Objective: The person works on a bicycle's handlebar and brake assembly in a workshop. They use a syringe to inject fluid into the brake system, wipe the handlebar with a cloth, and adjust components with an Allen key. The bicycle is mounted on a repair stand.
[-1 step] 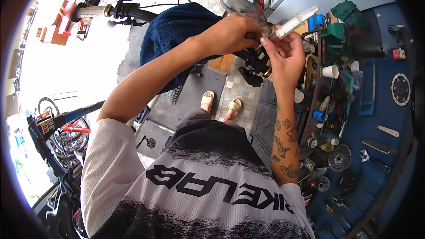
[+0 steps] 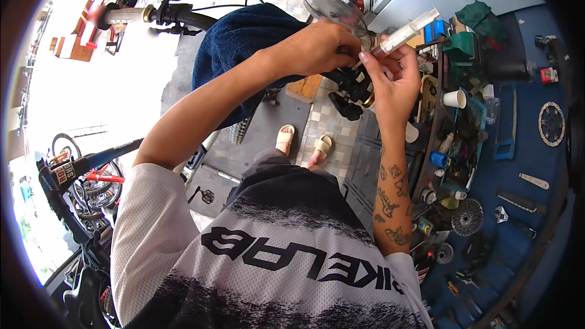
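Observation:
A clear plastic syringe (image 2: 407,31) slants up and to the right above the bike's right handlebar end, its lower barrel dark with fluid. The fingers of my right hand (image 2: 393,76) are closed around its lower part. Beside its lower end, my left hand (image 2: 326,45) has its fingers curled in and pressed together; whatever they grip is hidden. Just below both hands are the black brake lever and clamp parts (image 2: 348,88) of the handlebar. A dark blue towel (image 2: 241,42) drapes over the handlebar's middle, under my left forearm.
At right, a workbench edge carries a paper cup (image 2: 454,99) and a blue tray (image 2: 466,170) of small parts. Tools, a hacksaw (image 2: 506,122) and cassettes (image 2: 467,217) line a blue board. A fan (image 2: 334,9) stands ahead; other bikes (image 2: 97,186) are at left.

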Demonstrator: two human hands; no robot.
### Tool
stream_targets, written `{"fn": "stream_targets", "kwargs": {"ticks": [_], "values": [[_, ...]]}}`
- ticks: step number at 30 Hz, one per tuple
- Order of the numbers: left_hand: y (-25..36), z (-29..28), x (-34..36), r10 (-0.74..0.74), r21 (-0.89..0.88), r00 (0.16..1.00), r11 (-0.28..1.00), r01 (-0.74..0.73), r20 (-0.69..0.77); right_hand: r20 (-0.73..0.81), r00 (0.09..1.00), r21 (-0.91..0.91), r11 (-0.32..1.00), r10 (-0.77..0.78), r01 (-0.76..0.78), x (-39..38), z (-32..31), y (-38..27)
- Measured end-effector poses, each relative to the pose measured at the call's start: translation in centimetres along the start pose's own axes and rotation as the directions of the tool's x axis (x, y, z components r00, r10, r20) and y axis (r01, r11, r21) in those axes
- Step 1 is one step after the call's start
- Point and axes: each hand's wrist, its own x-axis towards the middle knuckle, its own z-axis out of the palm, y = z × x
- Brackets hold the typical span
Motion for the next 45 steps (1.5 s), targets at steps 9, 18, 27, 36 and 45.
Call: {"fn": "stream_targets", "kwargs": {"ticks": [9, 18, 27, 36, 45], "values": [[0.0, -0.3, 0.0, -0.126, -0.151, 0.989, 0.979, 0.136, 0.078, 0.083, 0.996, 0.013, 1.000, 0.027, -0.028, 0.6, -0.2, -0.7], [-0.1, -0.2, -0.1, -0.204, -0.238, 0.971, 0.944, 0.229, 0.124, 0.051, 0.993, -0.131, 0.987, 0.106, -0.098, 1.0, 1.1, -1.7], [-0.5, -0.1, 0.0, -0.167, -0.253, 0.980, 0.948, 0.190, 0.109, 0.132, 0.990, -0.001, 0.999, 0.040, -0.040, 0.4, 0.9, -3.4], [-0.5, -0.1, 0.0, -0.174, -0.252, 0.978, 0.947, 0.198, 0.116, -0.038, 0.997, 0.033, 0.998, 0.061, -0.060, 0.1, 0.5, -2.5], [-0.4, -0.1, 0.1, -0.168, -0.243, 0.980, 0.951, 0.190, 0.107, -0.064, 0.993, -0.072, 0.992, 0.101, -0.105, 1.1, 1.3, -1.6]]}}
